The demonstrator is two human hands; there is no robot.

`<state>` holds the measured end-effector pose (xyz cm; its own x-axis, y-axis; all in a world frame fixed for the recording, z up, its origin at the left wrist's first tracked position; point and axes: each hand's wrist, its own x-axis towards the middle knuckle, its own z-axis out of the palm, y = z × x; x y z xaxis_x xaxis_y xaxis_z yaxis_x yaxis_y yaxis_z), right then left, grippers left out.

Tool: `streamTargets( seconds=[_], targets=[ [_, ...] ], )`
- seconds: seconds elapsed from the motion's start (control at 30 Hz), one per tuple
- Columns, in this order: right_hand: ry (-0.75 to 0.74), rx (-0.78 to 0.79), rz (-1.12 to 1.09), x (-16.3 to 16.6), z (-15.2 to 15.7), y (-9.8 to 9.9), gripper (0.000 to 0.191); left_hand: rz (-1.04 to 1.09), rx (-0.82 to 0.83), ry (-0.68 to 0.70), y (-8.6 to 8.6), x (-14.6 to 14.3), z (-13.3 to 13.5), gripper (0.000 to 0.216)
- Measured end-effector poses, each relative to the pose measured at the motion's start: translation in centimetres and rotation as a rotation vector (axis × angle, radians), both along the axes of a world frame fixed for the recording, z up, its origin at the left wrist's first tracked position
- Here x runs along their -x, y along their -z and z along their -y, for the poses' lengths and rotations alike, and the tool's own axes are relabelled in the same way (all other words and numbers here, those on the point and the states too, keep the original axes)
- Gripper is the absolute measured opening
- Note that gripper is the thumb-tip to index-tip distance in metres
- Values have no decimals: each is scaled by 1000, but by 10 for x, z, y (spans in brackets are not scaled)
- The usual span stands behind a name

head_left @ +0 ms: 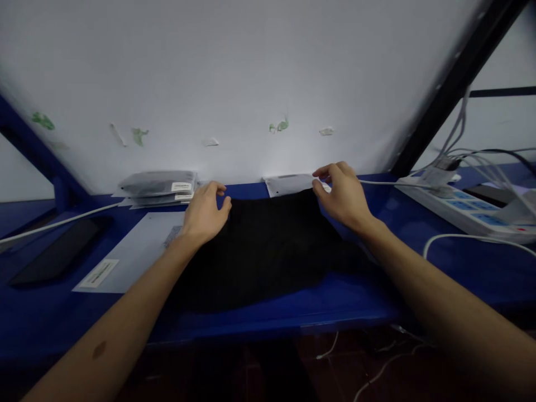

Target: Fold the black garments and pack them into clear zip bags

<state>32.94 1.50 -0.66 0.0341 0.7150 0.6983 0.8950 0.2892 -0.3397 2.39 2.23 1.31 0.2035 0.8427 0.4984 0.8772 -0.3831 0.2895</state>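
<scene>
A black piece of cloth (259, 251) lies spread on the blue table (335, 301). My left hand (205, 212) pinches its far left corner, fingers curled onto the fabric. My right hand (341, 192) pinches the far right corner, thumb and fingers closed on the cloth's edge. Just behind the cloth lies a clear plastic bag (288, 183), partly under my right fingers.
A stack of packed grey bags (157, 188) sits at the back left by the white wall. A flat plastic bag with a label (125, 259) and a dark phone (58, 254) lie left. A white power strip (464, 209) with cables is at right.
</scene>
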Motion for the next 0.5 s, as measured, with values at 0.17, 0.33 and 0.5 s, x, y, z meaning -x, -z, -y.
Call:
streamTargets(
  seconds=[0.17, 0.33, 0.5],
  targets=[
    [-122, 51, 55, 3, -4, 8, 20, -281, 98, 195, 7, 4, 4, 35],
    [-242, 301, 238, 5, -7, 17, 26, -385, 270, 186, 9, 6, 9, 51],
    [-242, 374, 243, 2, -11, 24, 31, -389, 280, 197, 9, 8, 8, 54]
  ],
)
